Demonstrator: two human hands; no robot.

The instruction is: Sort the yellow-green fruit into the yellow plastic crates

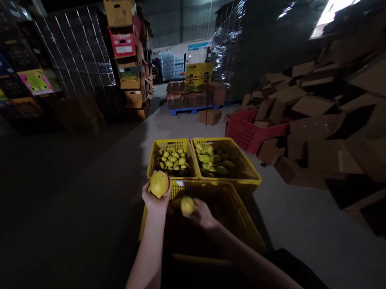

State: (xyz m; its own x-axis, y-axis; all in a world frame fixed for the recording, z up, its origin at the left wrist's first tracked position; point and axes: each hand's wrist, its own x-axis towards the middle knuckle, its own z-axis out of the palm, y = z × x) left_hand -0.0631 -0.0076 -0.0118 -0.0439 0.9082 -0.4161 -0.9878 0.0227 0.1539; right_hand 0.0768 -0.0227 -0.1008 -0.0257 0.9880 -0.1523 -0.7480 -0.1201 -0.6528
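Note:
My left hand (155, 204) is raised over the left edge of the near yellow crate (234, 195), its fingers curled round a yellow mango (159, 185). A second yellow mango (187, 205), slightly blurred, is in my right hand (203, 213) above the dark inside of the same crate. Shadow hides most of what lies in there. Beyond stand two more yellow crates side by side. The left crate (149, 165) holds several small yellow-green fruits (173, 158); the right crate (250, 168) holds larger greenish-yellow mangoes (204, 158).
A heap of cardboard boxes (318, 126) fills the right side, around a red crate (247, 132). Stacked cartons (123, 41) and wrapped pallets (77, 60) stand at the left. A blue pallet (192, 110) with boxes is further back.

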